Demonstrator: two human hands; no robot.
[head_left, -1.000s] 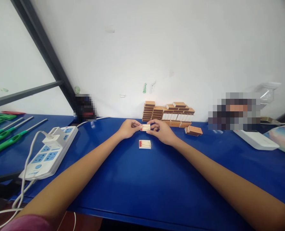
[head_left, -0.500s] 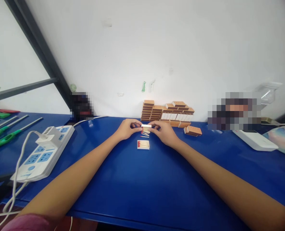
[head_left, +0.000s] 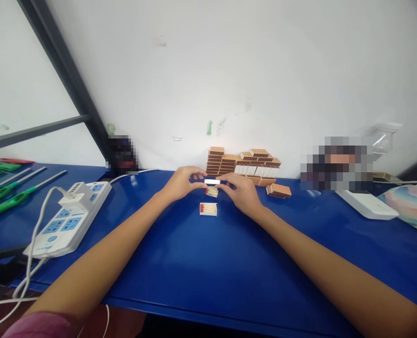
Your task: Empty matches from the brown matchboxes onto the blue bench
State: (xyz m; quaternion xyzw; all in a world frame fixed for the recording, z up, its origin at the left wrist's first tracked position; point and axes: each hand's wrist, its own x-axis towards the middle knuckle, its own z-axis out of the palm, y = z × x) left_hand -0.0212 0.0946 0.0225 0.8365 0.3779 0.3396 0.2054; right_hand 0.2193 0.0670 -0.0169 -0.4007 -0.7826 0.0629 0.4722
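Between both hands (head_left: 183,180) (head_left: 241,190), fingertips hide the tray's (head_left: 212,181) ends.

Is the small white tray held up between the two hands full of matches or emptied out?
Emptied, it seems: the tray shows only its white edge, and a pile of matches lies on the table below.

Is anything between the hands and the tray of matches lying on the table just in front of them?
Nothing visible. Both hands, left hand and right hand, hold a small white tray above a loose pile of matches. The filled tray lies nearer, on bare blue table.
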